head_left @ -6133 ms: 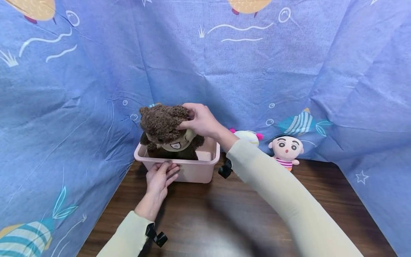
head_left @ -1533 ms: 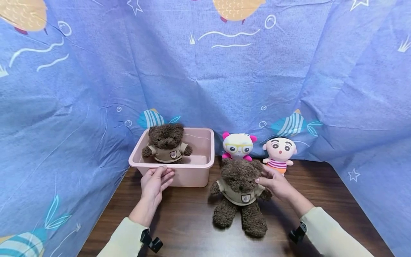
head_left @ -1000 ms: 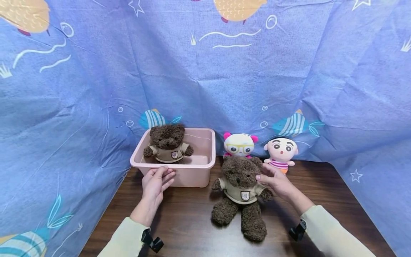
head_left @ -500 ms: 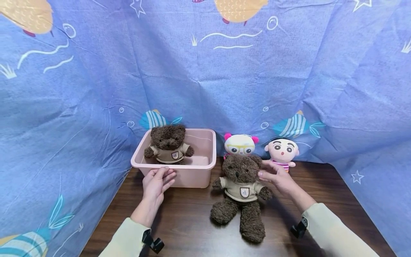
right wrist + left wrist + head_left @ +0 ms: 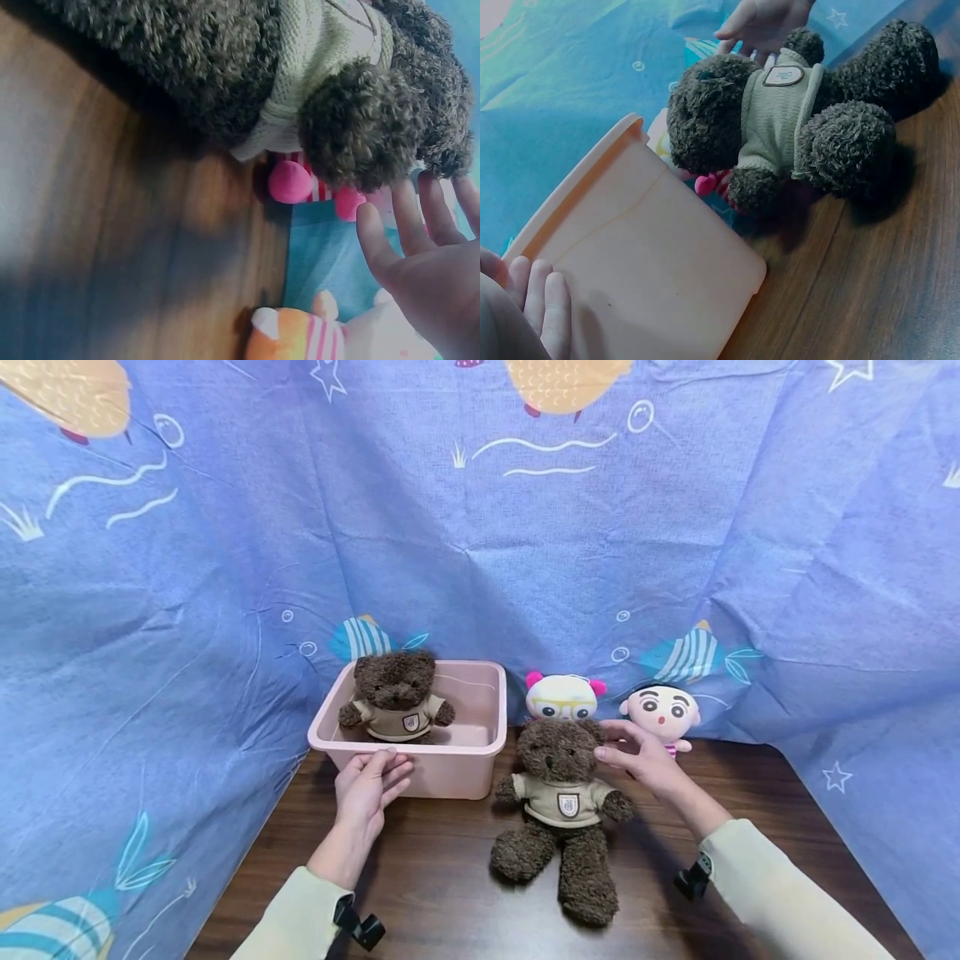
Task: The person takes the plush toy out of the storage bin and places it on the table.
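A brown teddy bear (image 5: 558,806) in a beige badged sweater sits on the table, its legs toward me. My right hand (image 5: 645,760) is beside its head, fingertips touching the fur; the right wrist view shows those fingers (image 5: 409,217) spread and fairly straight. My left hand (image 5: 363,789) rests against the front wall of a pink plastic bin (image 5: 453,777), just under the rim. In the left wrist view its fingers (image 5: 557,315) lie extended along the outer wall. Inside the bin, on the left, a similar teddy bear (image 5: 393,681) sits upright.
Behind the bear stands a white-and-pink plush (image 5: 561,697) with yellow glasses, partly hidden. Right of it is a boy-faced plush doll (image 5: 662,710) with a striped top. A blue printed cloth (image 5: 480,527) hangs round the dark wooden table (image 5: 442,877).
Around 6 s ago my right hand held a bear at the bin. Since 1.5 s ago the table bear has leaned back more upright, and my right hand has risen slightly. My left hand stays put.
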### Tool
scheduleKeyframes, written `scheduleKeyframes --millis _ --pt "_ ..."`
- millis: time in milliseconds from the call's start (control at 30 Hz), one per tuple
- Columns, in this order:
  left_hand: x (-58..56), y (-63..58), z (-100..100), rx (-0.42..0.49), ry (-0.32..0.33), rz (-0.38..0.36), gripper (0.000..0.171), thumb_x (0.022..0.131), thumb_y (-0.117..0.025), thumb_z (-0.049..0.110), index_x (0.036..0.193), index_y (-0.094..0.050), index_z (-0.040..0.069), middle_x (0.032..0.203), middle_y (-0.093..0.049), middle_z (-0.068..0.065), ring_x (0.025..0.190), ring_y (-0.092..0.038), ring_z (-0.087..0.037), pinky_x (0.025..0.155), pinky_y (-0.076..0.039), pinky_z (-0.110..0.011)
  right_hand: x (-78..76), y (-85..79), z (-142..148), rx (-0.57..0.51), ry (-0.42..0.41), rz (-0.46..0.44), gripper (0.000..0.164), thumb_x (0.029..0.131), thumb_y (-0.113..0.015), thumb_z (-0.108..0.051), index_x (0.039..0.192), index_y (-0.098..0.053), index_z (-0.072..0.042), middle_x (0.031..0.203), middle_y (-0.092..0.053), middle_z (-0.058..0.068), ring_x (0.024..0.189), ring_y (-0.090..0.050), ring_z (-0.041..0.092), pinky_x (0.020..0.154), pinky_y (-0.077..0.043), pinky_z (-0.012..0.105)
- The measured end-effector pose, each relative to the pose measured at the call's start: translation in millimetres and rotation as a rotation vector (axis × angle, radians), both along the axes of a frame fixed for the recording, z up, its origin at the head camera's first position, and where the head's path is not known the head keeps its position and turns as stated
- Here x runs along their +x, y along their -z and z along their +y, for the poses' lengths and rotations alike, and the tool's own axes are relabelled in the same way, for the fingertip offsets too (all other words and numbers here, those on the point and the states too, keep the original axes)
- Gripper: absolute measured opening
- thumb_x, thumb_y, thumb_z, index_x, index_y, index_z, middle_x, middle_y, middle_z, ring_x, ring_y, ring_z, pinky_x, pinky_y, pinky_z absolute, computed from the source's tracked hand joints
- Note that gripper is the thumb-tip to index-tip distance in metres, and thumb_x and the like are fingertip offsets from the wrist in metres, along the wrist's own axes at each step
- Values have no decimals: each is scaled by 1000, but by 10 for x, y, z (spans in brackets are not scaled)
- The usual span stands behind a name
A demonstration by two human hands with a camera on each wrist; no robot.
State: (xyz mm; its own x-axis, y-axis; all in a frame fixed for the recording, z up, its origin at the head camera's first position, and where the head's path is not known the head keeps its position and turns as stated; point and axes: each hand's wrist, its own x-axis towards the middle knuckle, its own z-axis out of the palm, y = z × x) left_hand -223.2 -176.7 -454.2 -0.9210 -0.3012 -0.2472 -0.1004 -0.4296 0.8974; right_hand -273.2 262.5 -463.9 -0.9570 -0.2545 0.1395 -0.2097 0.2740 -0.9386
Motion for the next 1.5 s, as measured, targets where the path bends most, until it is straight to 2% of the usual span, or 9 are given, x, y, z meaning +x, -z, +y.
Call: scheduleKeyframes --millis 100,200,400,533,667,867,1067,1267,1500 --pt "2 -3 -2 -2 -6 1 14 97 -66 11 103 -53 9 81 -78 2 78 -77 -12 69 -64 -29 -45 -64 -40 80 3 25 62 94 -75 -17 148 -47 -1 143 -53 30 123 -60 36 90 -57 22" --pt "7 -5 1 1 -9 3 14 97 -65 11 103 -53 8 80 -78 2 78 -77 -12 68 -64 -29 -82 -135 -97 130 -7 31 65 93 -77 -23 149 -48 -7 147 -52 27 129 -56 44 96 -56 30" --pt "17 -13 15 0 -1 4 15 97 -66 11 104 -53 8 81 -78 2 78 -77 -12 68 -64 -29 -136 -194 -186 229 -2 44 59 90 -80 -30 141 -57 -11 144 -58 19 128 -59 39 106 -51 48" --pt "21 -14 22 -5 3 1 14 97 -65 11 103 -53 9 81 -78 2 78 -77 -12 68 -64 -29 -153 -171 -207 257 15 37 53 87 -83 -31 129 -60 -9 133 -64 15 122 -61 30 104 -49 42" --pt "17 -18 23 -7 -5 3 14 97 -65 11 102 -53 8 81 -78 1 77 -77 -12 68 -64 -30 -149 -160 -212 219 18 30 48 86 -84 -24 120 -58 -4 113 -67 18 100 -63 21 88 -54 33" --pt "13 -24 22 -11 -10 2 14 97 -65 11 102 -52 9 80 -78 2 77 -77 -12 68 -65 -30 -120 -179 -204 119 -16 -81 63 85 -83 -15 139 -52 -6 121 -62 26 72 -68 18 73 -64 50" --pt "11 -41 22 -15 5 7 16 97 -64 11 106 -51 7 79 -78 3 79 -77 -11 77 -65 -35 -85 -166 -168 115 -43 -52 58 84 -79 -6 137 -56 1 109 -71 19 83 -69 14 68 -64 35" --pt "16 -45 16 -20 11 7 17 98 -64 12 107 -51 7 79 -78 4 80 -77 -11 76 -65 -33 -40 -177 -148 -47 -100 -41 48 82 -68 11 129 -56 10 100 -76 3 89 -72 12 77 -63 27" --pt "26 -32 8 -24 13 2 17 98 -64 12 108 -51 7 81 -78 4 79 -77 -10 73 -65 -31 9 -243 -104 -127 -161 -17 48 83 -64 15 128 -57 4 101 -77 -5 89 -73 10 74 -62 25"
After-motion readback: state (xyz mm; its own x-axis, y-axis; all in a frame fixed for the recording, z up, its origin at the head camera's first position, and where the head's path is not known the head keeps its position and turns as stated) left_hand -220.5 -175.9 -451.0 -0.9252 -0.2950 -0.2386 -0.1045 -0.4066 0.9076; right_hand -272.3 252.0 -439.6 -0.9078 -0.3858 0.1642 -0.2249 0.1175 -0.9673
